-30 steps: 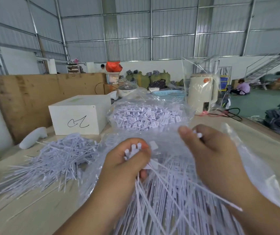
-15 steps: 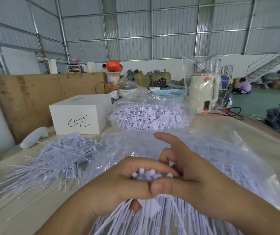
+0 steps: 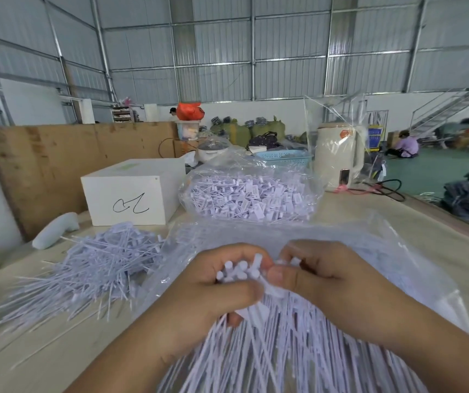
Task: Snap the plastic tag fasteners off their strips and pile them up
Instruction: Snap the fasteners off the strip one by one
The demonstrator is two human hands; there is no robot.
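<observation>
— Over the clear bag [image 3: 415, 268], why bunch them like that?

— So the heads line up. Her left hand [image 3: 216, 290] is closed round a bundle of fasteners [image 3: 240, 272], stems fanning toward her; the right hand [image 3: 321, 276] pinches the heads, probably to snap them free.

— And the finished ones?

— Loose pile [image 3: 97, 265], left on the table [image 3: 57, 355], within easy tossing reach.

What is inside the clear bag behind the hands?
The clear bag holds white tag fasteners, heaped. Its bottom layers and the table beneath are covered.
</observation>
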